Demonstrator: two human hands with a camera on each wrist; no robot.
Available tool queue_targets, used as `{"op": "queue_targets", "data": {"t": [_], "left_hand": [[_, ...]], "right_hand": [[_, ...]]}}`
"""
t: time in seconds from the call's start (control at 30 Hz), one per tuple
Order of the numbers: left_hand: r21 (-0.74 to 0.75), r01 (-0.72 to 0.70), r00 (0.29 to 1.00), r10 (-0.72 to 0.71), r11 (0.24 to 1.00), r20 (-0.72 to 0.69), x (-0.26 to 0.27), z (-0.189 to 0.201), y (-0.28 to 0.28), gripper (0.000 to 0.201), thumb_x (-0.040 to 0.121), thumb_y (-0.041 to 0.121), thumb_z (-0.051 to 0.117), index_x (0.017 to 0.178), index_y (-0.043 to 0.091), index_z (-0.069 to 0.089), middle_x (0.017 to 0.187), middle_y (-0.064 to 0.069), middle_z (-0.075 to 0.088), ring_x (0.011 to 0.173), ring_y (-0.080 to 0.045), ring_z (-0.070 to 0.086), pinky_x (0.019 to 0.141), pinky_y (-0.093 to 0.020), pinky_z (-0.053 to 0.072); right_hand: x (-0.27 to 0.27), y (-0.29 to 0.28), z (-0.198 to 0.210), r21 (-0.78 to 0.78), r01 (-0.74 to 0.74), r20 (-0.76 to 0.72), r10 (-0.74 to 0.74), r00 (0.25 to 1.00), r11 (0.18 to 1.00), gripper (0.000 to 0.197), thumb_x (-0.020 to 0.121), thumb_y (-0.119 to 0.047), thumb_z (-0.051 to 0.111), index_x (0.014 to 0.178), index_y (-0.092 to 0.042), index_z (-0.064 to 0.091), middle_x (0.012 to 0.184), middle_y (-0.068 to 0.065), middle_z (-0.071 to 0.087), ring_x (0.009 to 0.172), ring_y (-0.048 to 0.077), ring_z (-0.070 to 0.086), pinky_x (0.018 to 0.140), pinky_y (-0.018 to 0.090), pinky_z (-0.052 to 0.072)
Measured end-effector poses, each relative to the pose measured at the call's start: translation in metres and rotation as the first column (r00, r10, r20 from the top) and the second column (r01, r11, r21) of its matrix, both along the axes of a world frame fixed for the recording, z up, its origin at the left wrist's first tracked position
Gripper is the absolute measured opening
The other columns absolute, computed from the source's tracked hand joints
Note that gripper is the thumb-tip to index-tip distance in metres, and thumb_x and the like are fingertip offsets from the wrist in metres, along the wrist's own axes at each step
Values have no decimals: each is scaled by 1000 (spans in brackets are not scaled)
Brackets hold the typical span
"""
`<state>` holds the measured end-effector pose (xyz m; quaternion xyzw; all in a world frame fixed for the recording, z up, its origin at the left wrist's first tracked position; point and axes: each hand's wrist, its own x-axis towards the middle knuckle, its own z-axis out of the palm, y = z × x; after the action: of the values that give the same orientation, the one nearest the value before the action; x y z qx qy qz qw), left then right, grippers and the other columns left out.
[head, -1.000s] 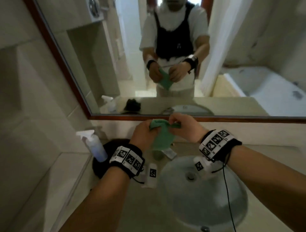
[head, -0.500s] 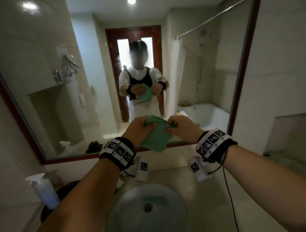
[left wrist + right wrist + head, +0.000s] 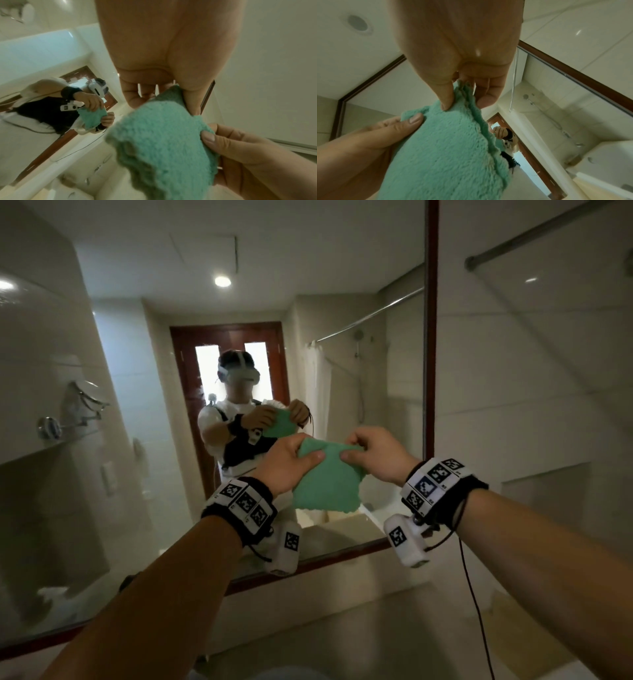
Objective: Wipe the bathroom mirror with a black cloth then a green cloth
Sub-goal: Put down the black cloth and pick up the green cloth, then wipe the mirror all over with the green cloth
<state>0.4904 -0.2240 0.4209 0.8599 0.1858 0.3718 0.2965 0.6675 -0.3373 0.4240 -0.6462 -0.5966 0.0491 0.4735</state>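
A fluffy green cloth (image 3: 327, 477) hangs folded between both hands in front of the mirror (image 3: 144, 392). My left hand (image 3: 291, 460) pinches its top left corner with thumb on the near side. My right hand (image 3: 373, 455) pinches the top right corner. In the left wrist view the green cloth (image 3: 164, 142) is held between thumb and fingers of the left hand (image 3: 171, 94), with the right hand (image 3: 240, 151) at its side. In the right wrist view the right hand (image 3: 460, 100) pinches the cloth (image 3: 443, 152) at its doubled edge. The black cloth is not in view.
The mirror's brown frame (image 3: 431, 337) runs down the right side and along the bottom (image 3: 308, 566). A tiled wall (image 3: 534, 405) lies to the right. The pale counter (image 3: 342, 638) lies below. A shower rail (image 3: 548, 231) crosses the top right.
Both hands have risen with the green cloth from above the sink to mirror height. The view has tilted up, so the sink and spray bottle have dropped out of sight.
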Motion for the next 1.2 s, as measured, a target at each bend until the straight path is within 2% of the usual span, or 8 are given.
{"op": "queue_targets", "data": {"t": [0.23,0.3,0.43,0.57,0.73,0.93,1.03,1.2], "left_hand": [[56,58,998,-59,997,6,38,29,38,14,92,25,70,85,13,70,77,9,68,65,5,63,60,-12,46],[52,78,997,-79,996,14,53,33,45,11,92,23,70,85,15,71,78,8,70,66,4,65,61,-13,47],[75,62,998,-63,995,10,87,42,56,19,92,26,69,92,8,74,86,-1,74,77,-10,69,69,-24,53],[107,15,1000,-17,994,18,123,51,68,25,94,29,67,94,4,72,88,-7,74,84,-20,70,75,-33,55],[79,-51,995,44,996,89,170,60,89,20,94,30,66,98,13,76,93,0,76,87,-16,72,83,-38,58],[-24,-57,972,61,998,225,237,61,97,27,88,37,66,98,14,76,94,-1,76,90,-20,72,86,-48,58],[-14,-109,965,109,994,238,264,65,102,20,94,29,65,102,13,73,96,2,73,93,-18,70,88,-49,57],[23,-249,932,233,968,278,282,64,123,40,75,54,63,102,24,65,108,2,67,102,-19,65,92,-49,54]], "right_hand": [[25,18,32,15,148,100,-149,984,989,13,86,-19,75,96,-10,73,93,9,71,85,24,68,76,41,57],[34,21,38,49,256,175,-260,949,966,15,85,-25,76,95,-14,75,92,6,69,77,18,63,64,27,50],[57,28,52,92,434,281,-441,852,896,14,89,-32,71,98,-22,75,87,-5,63,75,12,57,50,17,30],[87,48,60,82,408,295,-413,862,909,9,94,-29,65,93,-21,68,84,-2,61,78,17,58,55,23,35],[137,78,68,106,311,155,-325,933,944,6,96,-22,61,91,-18,62,88,7,68,78,25,67,69,39,58],[204,108,73,135,126,-286,-83,955,983,6,99,-16,56,101,-10,54,75,16,66,46,21,61,40,26,46],[234,122,72,209,95,-343,-18,939,973,5,98,-15,58,100,-12,54,79,18,66,53,25,61,46,31,49],[287,134,77,379,203,-260,-107,960,903,11,96,-14,60,105,-10,58,89,14,68,67,24,67,58,33,58]]}}
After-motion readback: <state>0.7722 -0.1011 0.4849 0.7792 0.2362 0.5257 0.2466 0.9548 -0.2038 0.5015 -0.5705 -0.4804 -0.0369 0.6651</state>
